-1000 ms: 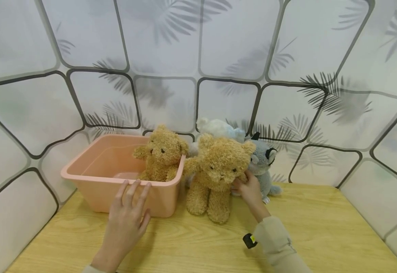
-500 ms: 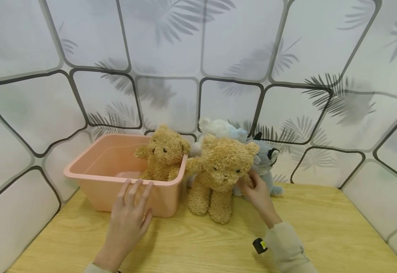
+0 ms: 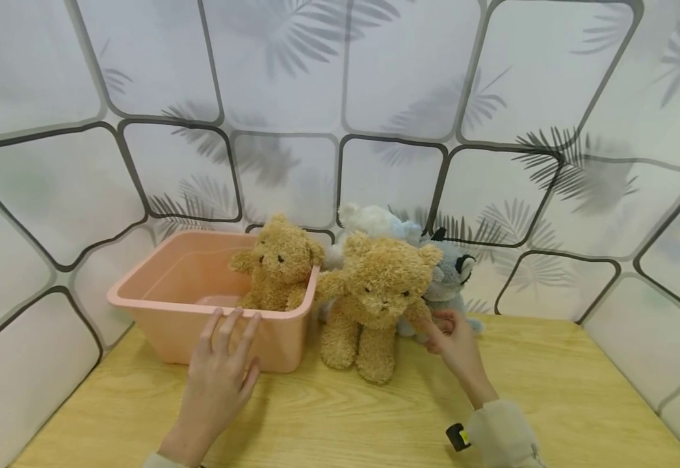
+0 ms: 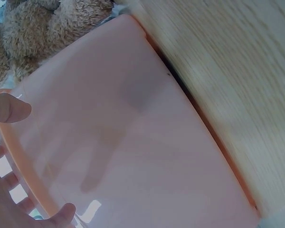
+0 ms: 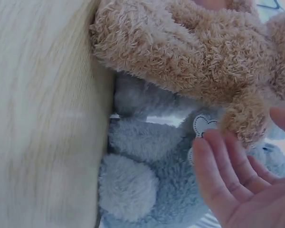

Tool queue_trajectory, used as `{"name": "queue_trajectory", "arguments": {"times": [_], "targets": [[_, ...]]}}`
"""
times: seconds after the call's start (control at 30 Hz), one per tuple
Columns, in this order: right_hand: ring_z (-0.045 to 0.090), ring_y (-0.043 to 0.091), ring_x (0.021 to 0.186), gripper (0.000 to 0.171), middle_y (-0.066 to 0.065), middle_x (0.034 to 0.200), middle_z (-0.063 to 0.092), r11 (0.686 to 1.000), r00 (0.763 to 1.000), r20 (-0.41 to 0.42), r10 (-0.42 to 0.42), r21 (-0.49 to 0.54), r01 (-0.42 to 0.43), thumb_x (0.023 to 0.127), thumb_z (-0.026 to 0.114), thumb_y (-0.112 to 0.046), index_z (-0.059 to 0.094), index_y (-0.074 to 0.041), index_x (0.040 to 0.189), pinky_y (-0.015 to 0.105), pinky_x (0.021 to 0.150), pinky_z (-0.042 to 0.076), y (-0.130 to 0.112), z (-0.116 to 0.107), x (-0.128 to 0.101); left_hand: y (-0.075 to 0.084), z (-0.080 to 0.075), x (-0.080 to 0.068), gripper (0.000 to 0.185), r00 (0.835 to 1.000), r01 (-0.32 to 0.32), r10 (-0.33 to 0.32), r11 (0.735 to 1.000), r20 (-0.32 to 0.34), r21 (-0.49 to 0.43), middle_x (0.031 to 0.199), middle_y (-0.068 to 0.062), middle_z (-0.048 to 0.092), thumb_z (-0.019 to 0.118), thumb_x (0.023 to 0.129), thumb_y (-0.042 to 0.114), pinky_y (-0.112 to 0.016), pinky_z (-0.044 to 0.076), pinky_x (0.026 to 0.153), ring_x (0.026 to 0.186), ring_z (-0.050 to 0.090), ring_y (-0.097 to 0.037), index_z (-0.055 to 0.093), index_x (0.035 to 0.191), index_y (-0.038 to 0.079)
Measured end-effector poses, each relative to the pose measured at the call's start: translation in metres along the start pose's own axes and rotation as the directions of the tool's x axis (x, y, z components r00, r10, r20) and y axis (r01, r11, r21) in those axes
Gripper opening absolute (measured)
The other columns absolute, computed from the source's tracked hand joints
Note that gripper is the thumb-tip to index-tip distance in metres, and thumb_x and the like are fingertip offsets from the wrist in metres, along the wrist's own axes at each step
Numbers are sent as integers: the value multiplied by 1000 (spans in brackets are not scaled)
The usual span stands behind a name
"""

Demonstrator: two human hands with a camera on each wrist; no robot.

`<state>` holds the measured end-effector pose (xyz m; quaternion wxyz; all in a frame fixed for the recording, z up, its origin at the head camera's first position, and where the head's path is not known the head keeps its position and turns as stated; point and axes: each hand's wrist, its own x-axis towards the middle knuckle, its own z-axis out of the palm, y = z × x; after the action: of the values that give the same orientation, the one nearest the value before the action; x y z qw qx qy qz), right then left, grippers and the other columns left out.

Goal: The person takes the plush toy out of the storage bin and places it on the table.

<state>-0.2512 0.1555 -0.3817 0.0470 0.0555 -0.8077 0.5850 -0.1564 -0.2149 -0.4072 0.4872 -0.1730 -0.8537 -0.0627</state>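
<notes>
The right hand (image 3: 456, 342) is beside the arm of the front teddy bear (image 3: 378, 283), its fingers loosely extended and its thumb apart from them; it grips nothing, and whether the fingertips touch the fur I cannot tell. This bear is upright on the wooden table (image 3: 328, 416), just to the right of the pink bin (image 3: 164, 331), with 1 arm out toward the bin. The left hand (image 3: 217, 374) rests on the bin's front side, fingers nearly straight, with their tips at the rim. Inside the bin, at its right end, sits the other teddy bear (image 3: 281, 266). Behind the front bear are 2 more soft toys: a grey-blue one (image 3: 451, 273) and a white and pale blue one (image 3: 378, 222), both partly hidden.
</notes>
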Motion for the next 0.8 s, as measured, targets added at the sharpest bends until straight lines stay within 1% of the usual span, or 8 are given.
{"name": "queue_trajectory", "arguments": {"times": [0.1,0.17,0.3,0.4,0.5,0.63,0.73,0.8], "targets": [[66,19,62,24,11,80,66,998,996,-72,-51,-25,49,100,65,-11,56,8,112,31,60,61,-4,4,-6,0,0,-1,56,1000,-2,2,1000,-2,-1,138,-32,49,43,94,28,-70,46,89,127,42,-56,53,144,3],[65,19,59,17,7,74,65,994,992,-80,-102,-34,99,99,66,-9,60,7,100,33,58,60,-8,8,-11,0,0,-1,56,1000,-4,4,1000,-4,-1,138,-31,49,43,95,28,-70,46,89,127,42,-56,53,144,3],[64,19,58,16,6,70,63,975,975,-19,-219,-23,219,97,67,-6,63,3,84,33,55,59,-18,19,-21,0,1,-1,55,1000,-10,9,1000,-15,-8,138,-31,49,43,96,28,-70,45,90,127,43,-56,53,144,2],[62,22,57,17,4,68,63,956,955,38,-294,1,294,96,67,-5,63,1,81,30,53,55,-25,27,-24,0,0,-1,56,1000,-5,5,1000,-13,-9,138,-31,49,43,95,28,-70,45,91,127,42,-56,53,144,2],[60,20,56,19,3,66,62,941,939,60,-338,11,338,96,68,-5,63,1,79,28,52,52,-30,34,-25,1,0,-1,55,1000,-1,1,1000,-4,-6,138,-31,49,42,96,28,-70,46,89,127,42,-56,53,144,3],[60,17,57,17,10,67,64,941,939,63,-338,25,337,96,68,-4,64,3,80,29,54,54,-36,41,-26,2,0,-1,56,1000,1,-1,1000,-1,-4,138,-31,49,42,95,29,-70,47,87,127,42,-56,53,144,3],[64,23,61,14,18,73,66,941,937,88,-339,54,336,96,67,-2,66,5,83,35,58,58,-39,46,-27,1,-1,-1,57,1000,5,-5,1000,3,-1,139,-31,49,44,94,28,-70,47,87,128,42,-56,53,145,3],[66,27,64,14,21,77,67,933,925,124,-359,79,351,96,66,-1,67,6,85,39,61,60,-41,51,-28,1,-1,-1,57,1000,9,-9,1000,6,6,139,-31,48,44,94,28,-70,47,87,128,41,-56,52,145,4]]}}
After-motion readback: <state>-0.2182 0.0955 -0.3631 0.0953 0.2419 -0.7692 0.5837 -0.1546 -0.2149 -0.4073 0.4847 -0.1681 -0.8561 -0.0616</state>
